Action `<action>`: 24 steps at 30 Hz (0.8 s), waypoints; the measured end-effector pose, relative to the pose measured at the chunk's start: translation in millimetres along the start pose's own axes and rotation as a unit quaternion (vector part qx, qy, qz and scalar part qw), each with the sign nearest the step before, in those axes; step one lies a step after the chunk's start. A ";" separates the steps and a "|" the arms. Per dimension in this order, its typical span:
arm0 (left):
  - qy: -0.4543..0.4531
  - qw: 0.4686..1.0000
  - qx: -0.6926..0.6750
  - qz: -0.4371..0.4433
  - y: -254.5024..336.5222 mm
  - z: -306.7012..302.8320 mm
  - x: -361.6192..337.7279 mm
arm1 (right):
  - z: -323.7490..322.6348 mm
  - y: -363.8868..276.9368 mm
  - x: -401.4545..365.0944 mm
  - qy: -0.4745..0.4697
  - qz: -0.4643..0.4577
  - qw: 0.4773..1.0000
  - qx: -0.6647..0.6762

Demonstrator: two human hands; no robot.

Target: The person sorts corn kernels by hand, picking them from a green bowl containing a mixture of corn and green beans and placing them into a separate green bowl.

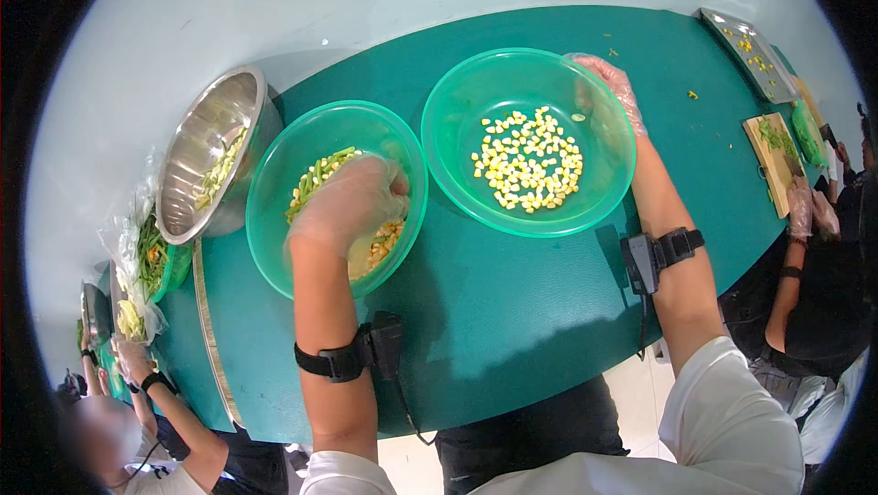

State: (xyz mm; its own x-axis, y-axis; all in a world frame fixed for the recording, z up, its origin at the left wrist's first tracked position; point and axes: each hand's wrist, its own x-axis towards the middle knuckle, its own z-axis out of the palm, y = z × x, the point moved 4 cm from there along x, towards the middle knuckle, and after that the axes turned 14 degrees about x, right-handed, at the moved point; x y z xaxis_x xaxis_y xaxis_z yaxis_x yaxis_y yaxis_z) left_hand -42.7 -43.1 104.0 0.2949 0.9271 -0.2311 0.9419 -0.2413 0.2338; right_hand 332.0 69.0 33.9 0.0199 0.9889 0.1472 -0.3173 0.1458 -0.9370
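Left hand (352,202) curled into translucent green plastic bowl of mixed cut vegetables (274,253); grip contents unclear. Right hand (611,85) grip clamps far rim of translucent green plastic bowl of corn kernels (457,120), both on teal table (512,312).

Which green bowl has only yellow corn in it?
The right green bowl, beside the right hand, holds only corn. The left green bowl, with the left hand in it, has green bean pieces too.
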 end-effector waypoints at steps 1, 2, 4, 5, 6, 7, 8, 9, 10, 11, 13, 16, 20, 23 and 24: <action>-0.007 1.000 -0.003 0.002 -0.7 0.0 0.5 | -0.5 0.4 0.9 0.000 0.003 1.000 -0.003; -0.014 1.000 -0.006 0.004 -0.9 -0.5 1.3 | -1.1 0.9 1.4 0.001 0.004 1.000 -0.002; -0.018 1.000 -0.011 0.006 0.3 -2.3 1.7 | -2.0 2.1 1.8 0.003 0.005 1.000 0.001; -0.015 1.000 -0.011 0.007 1.6 -4.2 1.6 | -1.9 2.5 1.8 0.002 0.000 1.000 0.008; -0.011 1.000 -0.012 0.008 2.8 -5.0 1.9 | -1.7 2.8 1.6 0.000 -0.005 1.000 0.015; -0.003 1.000 -0.015 0.011 3.2 -6.0 2.2 | -1.2 3.1 1.4 -0.002 -0.010 1.000 0.022; 0.006 1.000 -0.018 0.014 3.5 -6.9 2.5 | -1.6 3.3 1.6 -0.005 -0.010 1.000 0.022; 0.014 1.000 -0.021 0.017 4.0 -7.9 2.5 | -1.6 3.0 1.6 -0.008 -0.009 1.000 0.022; 0.021 0.999 -0.035 0.015 4.8 -9.8 1.2 | -1.4 2.9 1.4 -0.011 -0.008 1.000 0.021; 0.028 0.998 -0.049 0.014 6.7 -12.9 -1.1 | -1.9 3.0 1.2 -0.006 -0.007 1.000 0.014; 0.033 0.995 -0.086 0.021 7.1 -13.9 -1.8 | 1.3 -0.2 -0.7 0.004 -0.006 1.000 0.000; 0.022 0.983 -0.178 0.039 0.1 -12.1 1.1 | 2.4 -0.1 0.4 0.006 -0.006 1.000 -0.002; 0.047 0.946 -0.316 0.050 -0.9 -15.7 5.8 | 0.7 3.7 2.0 0.017 -0.017 1.000 0.001; 0.097 0.884 -0.452 0.070 15.6 -27.6 -2.5 | 2.5 2.3 0.3 0.017 -0.013 1.000 -0.012; 0.113 0.852 -0.505 0.078 20.9 -32.2 -5.7 | 2.6 1.8 0.1 0.014 -0.009 1.000 -0.011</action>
State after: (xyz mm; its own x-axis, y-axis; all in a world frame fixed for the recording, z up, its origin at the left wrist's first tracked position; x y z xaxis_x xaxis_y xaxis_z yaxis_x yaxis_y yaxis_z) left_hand -29.9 -44.2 140.6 0.2575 0.9656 0.0376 0.2420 -0.1021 0.9649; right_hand 329.0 69.3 33.0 0.0525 0.9863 0.1562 -0.2952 0.1647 -0.9411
